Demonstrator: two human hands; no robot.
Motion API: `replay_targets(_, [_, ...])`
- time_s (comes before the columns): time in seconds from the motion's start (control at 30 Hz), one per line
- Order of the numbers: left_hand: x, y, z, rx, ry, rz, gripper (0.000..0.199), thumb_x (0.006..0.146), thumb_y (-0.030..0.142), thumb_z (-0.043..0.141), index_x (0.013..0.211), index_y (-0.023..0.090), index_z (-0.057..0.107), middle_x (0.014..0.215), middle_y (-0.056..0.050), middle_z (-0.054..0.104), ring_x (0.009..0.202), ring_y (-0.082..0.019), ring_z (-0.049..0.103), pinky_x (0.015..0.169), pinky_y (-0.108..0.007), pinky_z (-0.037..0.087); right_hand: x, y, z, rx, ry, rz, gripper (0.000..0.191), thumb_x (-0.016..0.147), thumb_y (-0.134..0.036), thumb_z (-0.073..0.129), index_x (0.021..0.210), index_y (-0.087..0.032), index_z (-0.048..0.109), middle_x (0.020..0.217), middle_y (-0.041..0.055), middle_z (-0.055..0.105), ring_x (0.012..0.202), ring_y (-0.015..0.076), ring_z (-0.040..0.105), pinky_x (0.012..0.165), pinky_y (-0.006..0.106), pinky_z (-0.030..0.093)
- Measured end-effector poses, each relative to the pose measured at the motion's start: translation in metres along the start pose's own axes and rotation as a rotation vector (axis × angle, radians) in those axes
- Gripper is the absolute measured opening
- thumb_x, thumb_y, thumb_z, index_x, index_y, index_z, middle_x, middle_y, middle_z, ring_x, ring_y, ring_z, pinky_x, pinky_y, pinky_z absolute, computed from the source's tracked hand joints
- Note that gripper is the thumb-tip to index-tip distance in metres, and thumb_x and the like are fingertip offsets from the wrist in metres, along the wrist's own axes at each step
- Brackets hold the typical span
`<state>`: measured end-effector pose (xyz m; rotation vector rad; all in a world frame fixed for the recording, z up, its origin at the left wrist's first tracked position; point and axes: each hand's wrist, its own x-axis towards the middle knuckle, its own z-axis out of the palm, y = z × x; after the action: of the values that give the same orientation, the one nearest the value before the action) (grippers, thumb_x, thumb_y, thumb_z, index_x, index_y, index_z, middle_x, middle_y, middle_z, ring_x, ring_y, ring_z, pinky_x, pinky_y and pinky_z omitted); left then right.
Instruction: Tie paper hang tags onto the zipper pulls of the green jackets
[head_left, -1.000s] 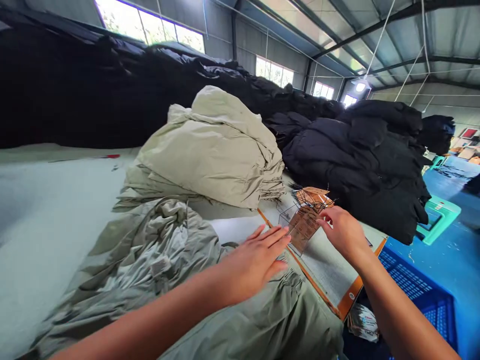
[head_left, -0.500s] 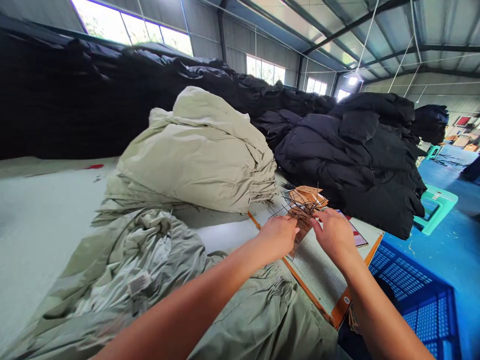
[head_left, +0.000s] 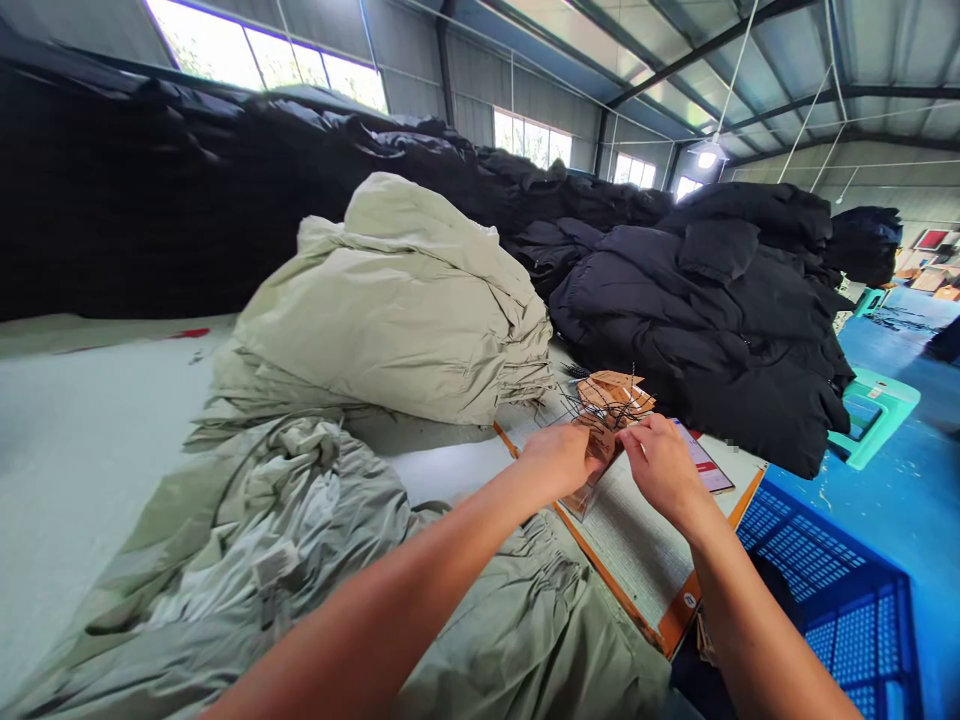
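Tags (head_left: 611, 395): a small bunch of brown card tags with thin black strings, right between our hands.
Left hand (head_left: 559, 458): closed, pinching the tags from the near side.
Right hand (head_left: 658, 465): closed, pinching them from the other side.
Good grip: we use just our fingertips, so the strings stay loose.
Below: a paper pad (head_left: 630, 540) with orange edges.
Beside: pale green cloth (head_left: 390, 320) and black padded coats (head_left: 697, 320).

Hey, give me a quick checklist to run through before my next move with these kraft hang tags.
Grip of left hand and right hand on the kraft hang tags: cannot tell, fingers hide it.
Thin black strings on the tags: not ok, loose and splayed.
Orange-edged printed board under the hands: ok, lying flat.
Black padded jackets: ok, beside the tags, not over them.
Left forearm against crumpled grey-green garment: cannot tell if touching.
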<state>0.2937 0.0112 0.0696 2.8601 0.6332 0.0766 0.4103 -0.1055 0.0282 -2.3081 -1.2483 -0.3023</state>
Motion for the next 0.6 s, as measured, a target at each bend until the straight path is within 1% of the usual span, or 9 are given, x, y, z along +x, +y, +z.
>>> replay_targets(0.1, [0.004,0.0,0.001,-0.008,0.027,-0.019,0.036,0.082,0.043,0.058,0.106,0.018,0.067,0.103,-0.013,0.073,0.1,-0.031,0.068,0.083,-0.037,0.053,-0.003,0.002,0.004,0.104,0.023,-0.011,0.035,0.098,-0.033,0.042,0.089,-0.02,0.074,0.099,0.0088,0.061,0.096,0.0227,0.052,0.087,0.035,0.04])
replay_targets(0.23, [0.011,-0.001,0.004,-0.013,0.063,-0.047,0.04,0.08,0.051,0.059,0.102,0.018,0.068,0.102,-0.013,0.073,0.098,-0.031,0.068,0.08,-0.036,0.054,-0.003,0.0,0.007,0.219,-0.001,-0.034,0.032,0.097,-0.032,0.043,0.106,-0.023,0.073,0.097,0.0074,0.062,0.095,0.0221,0.053,0.087,0.036,0.04])
replay_targets(0.3, [0.014,-0.001,0.005,-0.011,0.074,-0.054,0.037,0.08,0.047,0.059,0.102,0.019,0.068,0.101,-0.013,0.073,0.097,-0.03,0.069,0.079,-0.035,0.054,-0.002,-0.001,0.006,0.253,-0.024,-0.044,0.033,0.097,-0.031,0.043,0.111,-0.024,0.072,0.097,0.007,0.062,0.095,0.0218,0.053,0.086,0.035,0.041])
replay_targets(0.4, [0.015,-0.002,0.004,-0.007,0.075,-0.062,0.029,0.081,0.036,0.056,0.101,0.019,0.069,0.1,-0.012,0.074,0.096,-0.029,0.069,0.078,-0.035,0.054,-0.004,-0.002,0.005,0.263,-0.046,-0.045,0.033,0.096,-0.029,0.043,0.112,-0.023,0.071,0.1,0.0076,0.063,0.097,0.0222,0.053,0.086,0.035,0.041])
replay_targets(0.53, [0.014,-0.002,0.001,-0.002,0.077,-0.079,0.029,0.082,0.031,0.051,0.101,0.018,0.068,0.099,-0.013,0.074,0.095,-0.03,0.069,0.077,-0.036,0.054,-0.009,-0.008,0.004,0.198,-0.058,-0.019,0.033,0.096,-0.029,0.043,0.11,-0.022,0.072,0.108,0.0094,0.064,0.102,0.0253,0.051,0.084,0.038,0.039])
replay_targets(0.6, [0.013,-0.002,0.001,0.003,0.079,-0.086,0.03,0.083,0.03,0.049,0.103,0.017,0.067,0.099,-0.015,0.073,0.096,-0.031,0.069,0.078,-0.037,0.054,-0.01,-0.013,0.004,0.175,-0.066,-0.033,0.032,0.096,-0.027,0.043,0.112,-0.022,0.071,0.112,0.0095,0.066,0.105,0.0266,0.049,0.084,0.039,0.037])
